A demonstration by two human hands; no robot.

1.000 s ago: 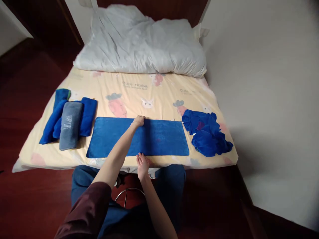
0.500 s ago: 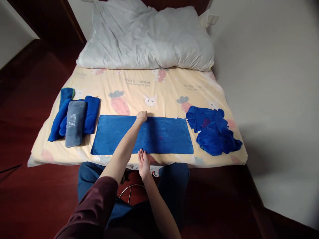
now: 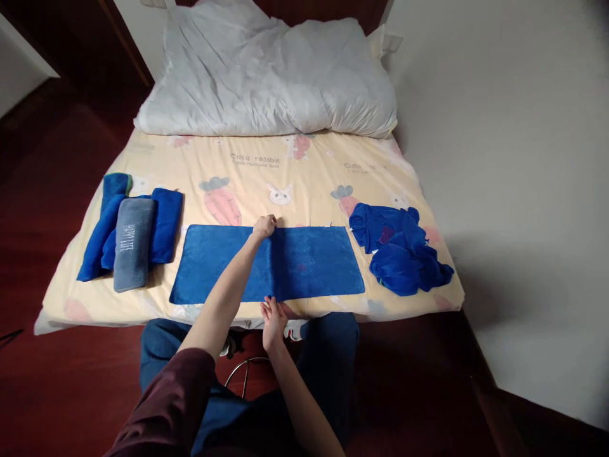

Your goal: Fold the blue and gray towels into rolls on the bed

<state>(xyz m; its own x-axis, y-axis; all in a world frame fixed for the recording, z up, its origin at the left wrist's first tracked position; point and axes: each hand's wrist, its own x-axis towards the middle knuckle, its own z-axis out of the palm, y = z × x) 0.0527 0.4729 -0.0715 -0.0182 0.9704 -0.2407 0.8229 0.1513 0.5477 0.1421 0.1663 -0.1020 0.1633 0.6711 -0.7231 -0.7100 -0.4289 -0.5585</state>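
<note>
A blue towel (image 3: 223,263) lies flat and long across the front of the bed, with a slight raised crease down its middle. My left hand (image 3: 264,226) is closed on the towel's far edge, near the middle. At the near edge, opposite, my right hand (image 3: 273,322) pinches the cloth between thumb and fingertips, palm turned up. To the left rests a grey-blue rolled towel (image 3: 133,247) with "HAPPY LIFE" on it, on top of several folded blue towels (image 3: 166,222). Crumpled blue cloths (image 3: 404,254) are heaped on the right.
The bed (image 3: 257,178) has a yellow sheet with carrots and rabbits. A large grey-white pillow or bundle (image 3: 276,76) lies at its head. A pale wall (image 3: 499,190) runs along the right, and dark red floor (image 3: 47,381) shows at the left.
My right fingers have closed on the towel's near edge, having been stretched out before. A crease has risen between my hands. The view has shifted slightly.
</note>
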